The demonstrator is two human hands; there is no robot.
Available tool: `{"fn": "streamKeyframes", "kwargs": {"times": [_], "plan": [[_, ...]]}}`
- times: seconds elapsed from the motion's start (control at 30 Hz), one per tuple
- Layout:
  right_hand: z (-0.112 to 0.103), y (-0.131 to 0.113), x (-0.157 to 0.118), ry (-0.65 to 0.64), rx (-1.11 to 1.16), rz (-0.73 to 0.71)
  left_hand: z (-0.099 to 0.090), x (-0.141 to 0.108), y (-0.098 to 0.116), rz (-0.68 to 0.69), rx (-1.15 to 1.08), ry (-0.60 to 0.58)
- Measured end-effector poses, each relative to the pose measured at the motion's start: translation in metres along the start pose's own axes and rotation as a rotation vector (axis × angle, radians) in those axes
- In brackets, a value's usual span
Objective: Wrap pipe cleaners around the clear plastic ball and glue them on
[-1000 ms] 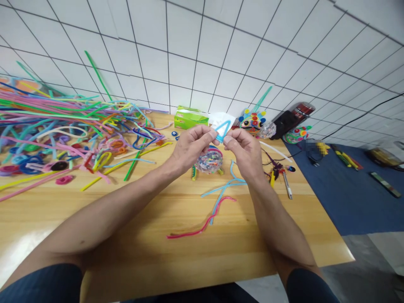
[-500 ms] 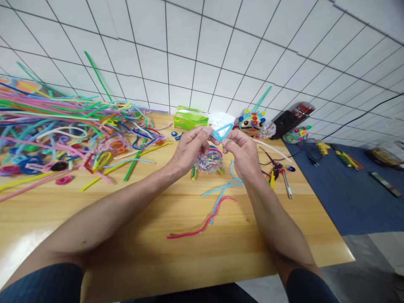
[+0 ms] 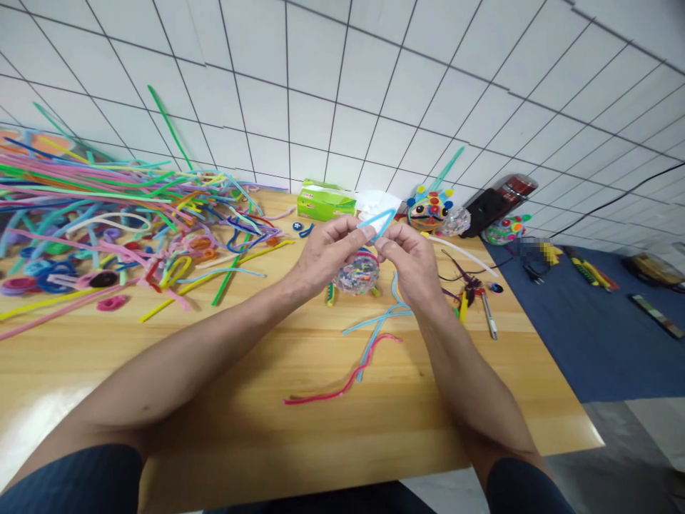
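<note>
Between both hands is a light blue pipe cleaner (image 3: 386, 218), bent to a pointed, triangle-like shape and held above the table. My left hand (image 3: 336, 250) pinches its left end between thumb and fingers. At its lower right part, my right hand (image 3: 407, 253) grips it, also with thumb and fingers. Just under the hands stands a clear round container (image 3: 355, 275) with colourful contents, partly hidden by them. Loose light blue pipe cleaners (image 3: 374, 330) and a red pipe cleaner (image 3: 342, 390) lie on the wood in front of it.
A big heap of coloured pipe cleaners (image 3: 107, 207) covers the table's left. Along the tiled wall are a green tissue box (image 3: 325, 200), a decorated colourful figure (image 3: 429, 211) and a dark red-topped bottle (image 3: 500, 203). A white pen (image 3: 489, 318) lies right, near a blue mat (image 3: 578, 335).
My left fingers have shifted slightly right, closer to my right hand, and now cover more of the blue pipe cleaner. The view has moved a little; the table items look unchanged.
</note>
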State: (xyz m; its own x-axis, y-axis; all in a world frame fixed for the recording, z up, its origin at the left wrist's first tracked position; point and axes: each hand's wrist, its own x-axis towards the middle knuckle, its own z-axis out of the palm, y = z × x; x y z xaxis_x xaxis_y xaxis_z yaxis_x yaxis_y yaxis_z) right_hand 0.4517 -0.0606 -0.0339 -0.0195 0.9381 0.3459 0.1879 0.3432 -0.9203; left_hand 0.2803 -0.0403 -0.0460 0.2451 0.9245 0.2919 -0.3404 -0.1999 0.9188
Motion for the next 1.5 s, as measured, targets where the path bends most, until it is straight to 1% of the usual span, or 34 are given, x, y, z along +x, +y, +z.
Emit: {"fn": "streamKeyframes", "kwargs": {"times": [0.1,0.23,0.37,0.47,0.67,0.8,0.93,1.13,1.33,1.5], "plan": [[-0.001,-0.001,-0.002,0.056,-0.107,-0.054,-0.002,0.002,0.003,0.005,0.033,0.012],[-0.001,-0.002,-0.005,0.130,-0.250,-0.171,-0.004,0.004,0.004,0.025,0.089,0.019],[-0.001,-0.003,-0.006,0.169,-0.371,-0.264,-0.005,0.004,0.002,0.016,0.102,0.012],[-0.001,-0.004,-0.006,0.175,-0.428,-0.292,-0.005,0.002,0.002,0.024,0.115,0.048],[-0.002,-0.007,-0.008,0.185,-0.457,-0.287,-0.002,-0.001,0.003,0.079,0.137,0.148],[0.000,-0.011,-0.011,0.161,-0.401,-0.260,-0.003,-0.001,0.001,0.135,0.158,0.174],[-0.002,-0.011,-0.010,0.128,-0.276,-0.192,-0.004,0.001,0.002,0.158,0.166,0.152],[-0.008,-0.008,-0.004,0.083,-0.173,-0.089,-0.006,0.003,0.010,0.104,0.112,0.078],[-0.009,-0.011,-0.003,0.086,-0.120,-0.084,-0.005,0.005,0.006,0.017,-0.040,0.018],[-0.010,-0.009,0.000,0.091,-0.058,-0.083,-0.005,0.008,0.004,-0.029,-0.136,-0.026]]}}
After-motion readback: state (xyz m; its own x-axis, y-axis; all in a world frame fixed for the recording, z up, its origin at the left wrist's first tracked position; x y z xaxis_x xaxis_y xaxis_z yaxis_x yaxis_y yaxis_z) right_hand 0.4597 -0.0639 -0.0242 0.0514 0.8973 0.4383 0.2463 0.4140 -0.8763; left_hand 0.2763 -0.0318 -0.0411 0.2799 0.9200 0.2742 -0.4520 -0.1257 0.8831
